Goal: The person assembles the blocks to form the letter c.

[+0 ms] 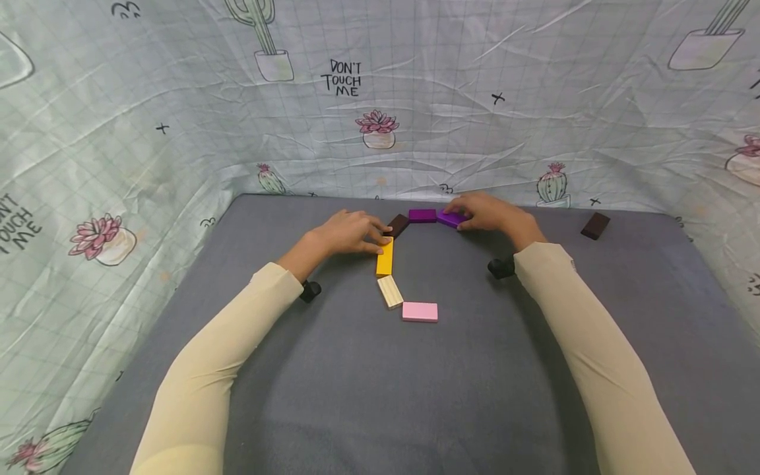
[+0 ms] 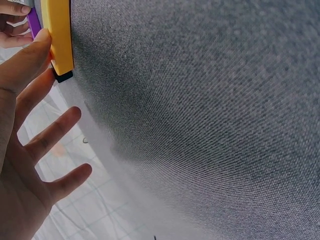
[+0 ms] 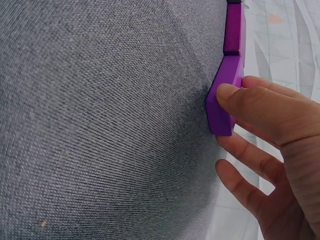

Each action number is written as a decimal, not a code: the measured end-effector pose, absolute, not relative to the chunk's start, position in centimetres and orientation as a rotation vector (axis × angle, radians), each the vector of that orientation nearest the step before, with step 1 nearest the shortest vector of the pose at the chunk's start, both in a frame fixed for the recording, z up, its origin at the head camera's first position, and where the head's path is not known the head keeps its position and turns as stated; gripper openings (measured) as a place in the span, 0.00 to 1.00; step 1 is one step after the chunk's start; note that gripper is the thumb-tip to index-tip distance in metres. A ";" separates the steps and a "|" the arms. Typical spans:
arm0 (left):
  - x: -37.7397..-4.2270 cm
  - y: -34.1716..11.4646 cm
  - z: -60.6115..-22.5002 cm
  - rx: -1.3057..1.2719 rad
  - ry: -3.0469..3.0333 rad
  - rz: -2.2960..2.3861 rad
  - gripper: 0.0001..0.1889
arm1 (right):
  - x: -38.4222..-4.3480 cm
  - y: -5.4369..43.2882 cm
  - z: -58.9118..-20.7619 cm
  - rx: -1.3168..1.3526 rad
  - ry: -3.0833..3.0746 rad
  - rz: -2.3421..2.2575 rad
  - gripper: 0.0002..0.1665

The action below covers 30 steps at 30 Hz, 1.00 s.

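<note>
Several flat rectangular blocks lie end to end in a curved line on the grey cloth. My left hand has its thumb on the yellow block and its index fingertip at the dark brown block; the other fingers are spread. At the far right end of the line, my right hand pinches a violet block between thumb and fingers. That block's near end meets a darker purple block. Below the yellow one come a bare wood block and a pink block.
Another dark brown block lies apart at the far right of the grey cloth surface. A pale patterned sheet hangs behind and along both sides, close beyond the row's far blocks.
</note>
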State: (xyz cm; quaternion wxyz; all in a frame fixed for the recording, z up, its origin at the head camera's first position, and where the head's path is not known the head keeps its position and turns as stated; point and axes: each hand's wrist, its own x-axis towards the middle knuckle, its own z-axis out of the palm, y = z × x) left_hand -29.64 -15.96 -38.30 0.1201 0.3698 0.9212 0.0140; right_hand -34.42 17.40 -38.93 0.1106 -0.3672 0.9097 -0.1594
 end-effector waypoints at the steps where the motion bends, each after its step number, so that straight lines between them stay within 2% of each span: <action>1: -29.7 -16.0 -38.3 1.080 2.694 0.039 0.20 | -34.5 17.4 -39.0 -1.079 2.675 -0.469 0.25; 30: -29.7 -16.0 -38.3 1.087 2.685 0.026 0.20 | -34.3 17.6 -39.2 -1.109 2.697 -0.468 0.24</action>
